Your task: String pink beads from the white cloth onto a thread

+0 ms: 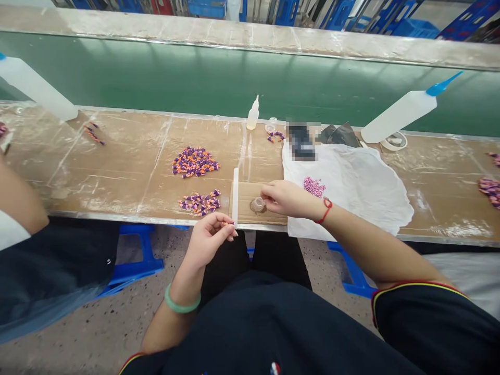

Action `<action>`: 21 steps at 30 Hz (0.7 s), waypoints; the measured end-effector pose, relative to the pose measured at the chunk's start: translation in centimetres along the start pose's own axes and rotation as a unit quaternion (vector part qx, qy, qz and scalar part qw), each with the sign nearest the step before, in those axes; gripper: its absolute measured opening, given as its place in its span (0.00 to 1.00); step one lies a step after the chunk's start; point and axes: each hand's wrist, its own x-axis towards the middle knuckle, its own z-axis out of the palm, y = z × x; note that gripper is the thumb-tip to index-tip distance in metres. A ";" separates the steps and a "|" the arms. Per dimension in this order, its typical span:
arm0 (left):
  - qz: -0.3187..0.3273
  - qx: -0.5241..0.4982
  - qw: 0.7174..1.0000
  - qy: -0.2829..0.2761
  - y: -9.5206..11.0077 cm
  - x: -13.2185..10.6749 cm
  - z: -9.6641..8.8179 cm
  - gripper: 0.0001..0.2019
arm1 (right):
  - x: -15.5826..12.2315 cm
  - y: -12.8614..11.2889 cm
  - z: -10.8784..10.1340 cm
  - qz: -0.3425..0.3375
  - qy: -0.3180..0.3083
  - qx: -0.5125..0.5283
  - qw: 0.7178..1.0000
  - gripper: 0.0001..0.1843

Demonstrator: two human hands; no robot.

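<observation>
The person wears a black short-sleeved top — red and yellow piping at the cuffs — with a green bangle (182, 304) on the left wrist, a red cord (326, 209) on the right.

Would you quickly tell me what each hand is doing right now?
Left hand: pinched shut at the near end of the white strip; what it grips cannot be told.
Right hand: fingertips hold the small clear cup.

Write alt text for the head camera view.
A person's left hand pinches a small bead at a workbench edge beside a white strip, while the right hand touches a small round cup. Piles of purple-and-orange beads lie behind.
</observation>
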 end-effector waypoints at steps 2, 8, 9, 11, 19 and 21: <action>-0.002 0.002 1.000 -0.005 -0.2 0.0 -0.1 0.16 | 0.1 -0.1 -0.2 -0.006 -0.007 -0.019 1.000 0.05; -0.003 -0.012 1.000 -0.007 -0.8 0.1 -0.1 0.14 | 0.1 -0.3 -0.3 -0.010 -0.018 -0.042 0.999 0.07; -0.002 -0.015 1.000 -0.006 -0.9 0.1 0.0 0.14 | 0.1 -0.3 -0.2 -0.012 -0.018 -0.044 0.999 0.07; -0.004 -0.022 1.000 -0.005 -0.9 0.1 0.1 0.14 | 0.2 -0.3 -0.1 -0.015 -0.018 -0.044 0.999 0.07; -0.021 -0.058 0.998 0.013 -0.6 0.1 0.6 0.19 | -0.8 -0.7 -1.3 -0.008 0.047 0.091 0.995 0.07; -0.008 -0.083 0.996 0.014 0.0 0.0 1.1 0.21 | -1.6 -1.8 -2.0 0.003 0.066 0.238 0.969 0.07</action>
